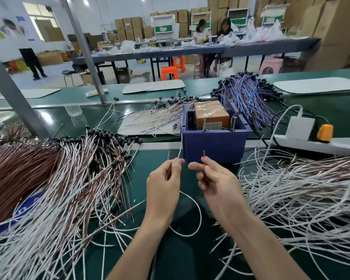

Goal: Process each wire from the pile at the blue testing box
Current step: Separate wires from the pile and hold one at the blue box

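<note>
Wire (199, 211), one piece, held in front of the blue testing box (214, 144) at the middle of the counter (156, 158). Both ends point up and away from the person, and the slack between them hangs in a white loop toward the near edge.

Left: a pile of white-and-brown wires (69, 178) with black end pieces spreads to the counter's left edge. Left hand (164, 182) pinches the white end between thumb and fingertips; this end rises beside the box's front-left corner. Right hand (216, 184) pinches the short brown end, upright before the box's front wall, with the other fingers curled. Bare green surface shows only between the forearms and beside the box.

Right: a loose pile of white wires (301, 188) reaches the near-right edge, with a white power strip (315, 145) behind it.
</note>
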Demonstrator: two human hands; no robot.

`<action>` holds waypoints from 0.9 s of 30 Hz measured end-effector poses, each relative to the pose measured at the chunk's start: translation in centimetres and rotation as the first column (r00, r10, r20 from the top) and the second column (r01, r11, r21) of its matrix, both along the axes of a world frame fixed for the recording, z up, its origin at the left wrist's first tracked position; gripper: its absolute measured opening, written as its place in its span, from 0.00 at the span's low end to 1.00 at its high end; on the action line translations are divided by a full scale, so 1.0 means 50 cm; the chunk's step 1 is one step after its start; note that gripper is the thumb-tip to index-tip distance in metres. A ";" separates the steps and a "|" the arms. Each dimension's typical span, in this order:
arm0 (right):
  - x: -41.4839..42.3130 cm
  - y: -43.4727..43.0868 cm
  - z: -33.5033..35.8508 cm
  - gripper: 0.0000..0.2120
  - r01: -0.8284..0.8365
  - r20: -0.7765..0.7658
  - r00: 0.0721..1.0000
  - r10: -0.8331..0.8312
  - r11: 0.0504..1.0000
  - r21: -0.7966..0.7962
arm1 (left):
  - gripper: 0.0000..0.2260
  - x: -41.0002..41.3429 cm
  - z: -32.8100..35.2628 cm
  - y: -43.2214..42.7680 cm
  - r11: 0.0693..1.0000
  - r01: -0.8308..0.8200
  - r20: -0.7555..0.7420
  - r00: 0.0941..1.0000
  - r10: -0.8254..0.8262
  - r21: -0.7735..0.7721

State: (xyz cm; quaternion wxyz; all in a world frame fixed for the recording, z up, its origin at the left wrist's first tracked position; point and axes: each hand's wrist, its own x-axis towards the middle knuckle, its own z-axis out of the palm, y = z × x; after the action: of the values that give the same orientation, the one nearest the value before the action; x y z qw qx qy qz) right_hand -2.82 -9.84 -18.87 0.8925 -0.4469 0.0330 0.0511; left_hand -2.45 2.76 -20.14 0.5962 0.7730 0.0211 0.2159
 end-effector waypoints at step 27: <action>0.072 -0.054 0.066 0.08 0.594 0.025 0.804 -0.594 0.801 -0.075 | 0.13 0.048 0.031 -0.117 0.961 -0.110 -0.065 0.993 0.096 -0.253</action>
State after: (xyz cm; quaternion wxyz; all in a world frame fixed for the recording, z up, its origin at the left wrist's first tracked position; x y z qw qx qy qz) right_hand 0.79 -12.54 -15.58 0.8453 -0.4491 0.1732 -0.2320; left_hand -0.04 -3.07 -18.60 0.6783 0.6927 0.1046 0.2217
